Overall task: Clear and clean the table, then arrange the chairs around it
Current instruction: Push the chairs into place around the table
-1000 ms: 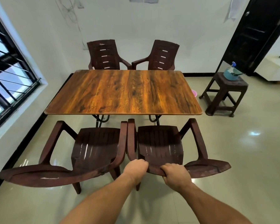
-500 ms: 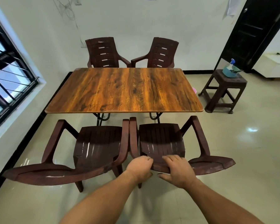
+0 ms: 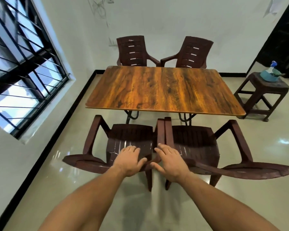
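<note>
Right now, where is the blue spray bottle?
In the head view the blue spray bottle stands at the far right on a dark stool, beside the right end of the table and near the black door.

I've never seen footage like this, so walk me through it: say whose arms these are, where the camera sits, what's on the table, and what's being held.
There is no machine here. A person wears a wide-angle camera on the head, looking forward and down, so the two bare arms are the wearer's own. The left hand rests on the back of the near left chair; the right hand rests on the back of the near right chair. Whether either grip is closed is unclear. The wooden table shows nothing on top. Two more chairs stand at its far side. At the right, a stool carries a spray bottle in a blue bowl.
</note>
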The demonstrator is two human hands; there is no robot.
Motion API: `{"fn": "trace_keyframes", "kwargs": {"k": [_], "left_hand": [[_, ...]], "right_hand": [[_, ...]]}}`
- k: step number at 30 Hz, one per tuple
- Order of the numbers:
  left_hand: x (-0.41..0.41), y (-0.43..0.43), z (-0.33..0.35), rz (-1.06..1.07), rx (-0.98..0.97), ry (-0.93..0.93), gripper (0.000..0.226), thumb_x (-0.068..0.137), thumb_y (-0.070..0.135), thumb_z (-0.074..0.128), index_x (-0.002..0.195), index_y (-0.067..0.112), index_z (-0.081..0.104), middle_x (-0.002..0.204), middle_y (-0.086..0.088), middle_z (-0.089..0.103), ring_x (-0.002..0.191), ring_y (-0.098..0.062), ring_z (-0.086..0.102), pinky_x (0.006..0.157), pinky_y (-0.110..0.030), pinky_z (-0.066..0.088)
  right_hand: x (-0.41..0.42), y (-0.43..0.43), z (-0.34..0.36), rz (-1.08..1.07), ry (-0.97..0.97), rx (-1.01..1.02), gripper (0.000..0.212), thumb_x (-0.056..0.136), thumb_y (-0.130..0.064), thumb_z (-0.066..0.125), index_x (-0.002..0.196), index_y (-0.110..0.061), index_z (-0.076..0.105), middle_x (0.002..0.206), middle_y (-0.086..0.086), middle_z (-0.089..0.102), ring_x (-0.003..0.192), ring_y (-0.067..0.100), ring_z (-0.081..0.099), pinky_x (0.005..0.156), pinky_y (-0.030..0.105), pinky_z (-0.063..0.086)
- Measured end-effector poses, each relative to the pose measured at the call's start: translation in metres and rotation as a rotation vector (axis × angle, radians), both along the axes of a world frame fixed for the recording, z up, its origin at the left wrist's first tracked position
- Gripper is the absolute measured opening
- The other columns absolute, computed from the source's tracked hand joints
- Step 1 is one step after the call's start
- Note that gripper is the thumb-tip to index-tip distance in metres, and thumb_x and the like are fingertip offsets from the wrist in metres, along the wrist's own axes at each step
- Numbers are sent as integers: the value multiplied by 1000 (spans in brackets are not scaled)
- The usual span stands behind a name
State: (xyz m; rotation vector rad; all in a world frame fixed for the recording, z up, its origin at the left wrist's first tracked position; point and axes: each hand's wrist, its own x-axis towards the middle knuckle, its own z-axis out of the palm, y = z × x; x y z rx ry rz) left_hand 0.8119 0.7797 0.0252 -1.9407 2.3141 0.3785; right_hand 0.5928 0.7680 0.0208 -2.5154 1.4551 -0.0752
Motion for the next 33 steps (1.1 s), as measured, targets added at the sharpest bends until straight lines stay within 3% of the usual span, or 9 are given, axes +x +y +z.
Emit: {"fn": "trace_keyframes", "kwargs": {"k": [5, 8, 13, 19, 25, 30, 33], "left_hand": [[88, 33, -15, 95, 126, -69, 71, 101, 67, 21, 145, 19, 47, 145, -9, 53, 134, -28, 47, 112, -43, 36], [117, 44, -21, 28, 124, -94, 73, 97, 73, 16, 125, 23, 61, 123, -5, 64, 112, -24, 58, 97, -42, 45], [127, 43, -23, -95, 45, -64, 87, 84, 85, 3, 106, 25, 62, 105, 1, 64, 91, -18, 58, 80, -36, 45], [123, 28, -24, -118, -62, -36, 91, 79, 85, -5, 99, 25, 62, 98, 2, 63, 83, -16, 55, 72, -34, 42], [111, 15, -26, -109, -51, -34, 78, 90, 81, 10, 101, 24, 63, 95, 2, 61, 80, -15, 51, 72, -34, 41], [111, 17, -27, -126, -69, -4, 88, 82, 83, -2, 103, 25, 61, 95, 3, 60, 79, -14, 49, 71, -32, 40], [104, 15, -28, -140, -61, 21, 78, 88, 82, 7, 104, 27, 59, 93, 5, 56, 80, -14, 53, 71, -31, 42]], "right_hand": [[86, 27, -15, 8, 0, 96, 62, 99, -62, 29, 151, -28, 36, 159, -2, 32, 147, 18, 25, 121, 40, 18], [115, 43, -20, -36, 52, 77, 56, 100, -62, 23, 139, -31, 50, 144, -6, 51, 134, 17, 41, 115, 43, 24], [120, 50, -24, -95, 60, -5, 81, 91, -71, -4, 122, -33, 60, 119, -11, 61, 117, 16, 50, 113, 40, 23], [116, 34, -15, -105, 56, 27, 85, 87, -72, -5, 126, -32, 59, 122, -8, 59, 123, 17, 46, 118, 42, 18], [104, 17, -12, -96, 113, 65, 81, 87, -71, -2, 131, -33, 54, 126, -7, 55, 125, 18, 43, 115, 40, 23], [105, 19, -10, -94, 89, 91, 78, 88, -71, 1, 131, -32, 54, 125, -7, 56, 124, 16, 44, 115, 38, 23], [97, 19, -9, -56, 57, 106, 70, 93, -72, 13, 136, -30, 51, 132, -7, 54, 129, 15, 42, 118, 37, 22]]}}
